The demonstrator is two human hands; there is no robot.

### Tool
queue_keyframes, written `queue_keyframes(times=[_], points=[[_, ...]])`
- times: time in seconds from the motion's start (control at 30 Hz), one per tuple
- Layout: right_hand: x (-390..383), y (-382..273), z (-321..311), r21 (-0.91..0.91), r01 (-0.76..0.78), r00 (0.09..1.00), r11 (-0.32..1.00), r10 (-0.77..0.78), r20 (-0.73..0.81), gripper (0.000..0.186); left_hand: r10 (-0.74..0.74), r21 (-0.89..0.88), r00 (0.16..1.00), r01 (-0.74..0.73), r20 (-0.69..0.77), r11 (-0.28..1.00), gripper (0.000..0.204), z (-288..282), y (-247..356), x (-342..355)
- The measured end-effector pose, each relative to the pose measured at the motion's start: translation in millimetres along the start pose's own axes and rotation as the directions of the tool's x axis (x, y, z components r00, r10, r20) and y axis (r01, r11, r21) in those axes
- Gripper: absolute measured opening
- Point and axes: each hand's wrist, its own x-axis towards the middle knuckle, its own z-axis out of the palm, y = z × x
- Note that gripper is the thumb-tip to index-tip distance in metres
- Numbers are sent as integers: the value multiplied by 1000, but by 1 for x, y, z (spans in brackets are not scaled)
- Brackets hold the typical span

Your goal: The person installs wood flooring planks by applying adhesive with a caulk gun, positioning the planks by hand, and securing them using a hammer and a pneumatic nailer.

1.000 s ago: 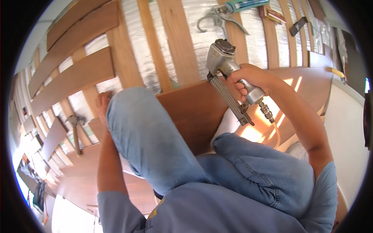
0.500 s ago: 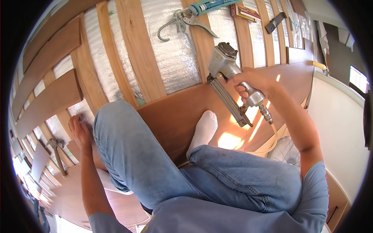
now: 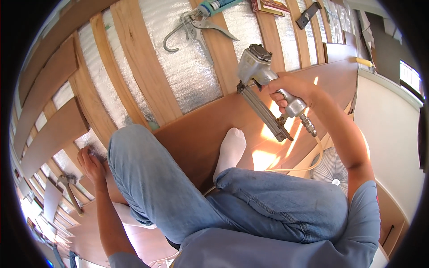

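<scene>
My right hand is wrapped round the grip of a silver pneumatic nail gun, which I hold raised above the brown floorboards. Its long magazine slants down toward my right knee, and a pale air hose runs from the fitting at the handle's end. Off my left knee, my left hand rests at the edge of the laid boards, beside the silver foil and wooden battens. Its fingers are stretched out and slightly bent, with a dark shadowed patch next to them.
Beyond the boards lie wooden battens over silver foil. A caulking gun, a small red box and a dark metal bar rest there. Loose planks and a hammer lie left; a fan stands right.
My view has shifted slightly, so the battens and caulking gun appear farther left and higher. The nail gun stays in my right hand, and my left hand stays at the board edge.
</scene>
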Motion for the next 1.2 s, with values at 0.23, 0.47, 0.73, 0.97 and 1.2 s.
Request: queue_keyframes(times=[0.23,0.47,0.73,0.97,1.2], points=[[-3,7,-5,-5,8,1000,1000,-8,10,15,6,-3,1000,-6,-4,1000,37,0,-6,-6],[8,15,-29,-27,-42,999,999,42,25,15,4,-9,1000,-4,-17,1000,37,2,-3,1],[-7,17,-61,-18,-22,995,1000,20,-102,18,59,4,998,-59,-23,998,36,5,-18,-5],[-18,33,-117,61,28,969,998,-12,-245,13,38,16,999,-38,-18,999,36,7,-27,-8],[-6,31,-126,-105,-2,981,995,-19,-193,27,31,13,999,-31,-13,999,35,9,-28,-8]])
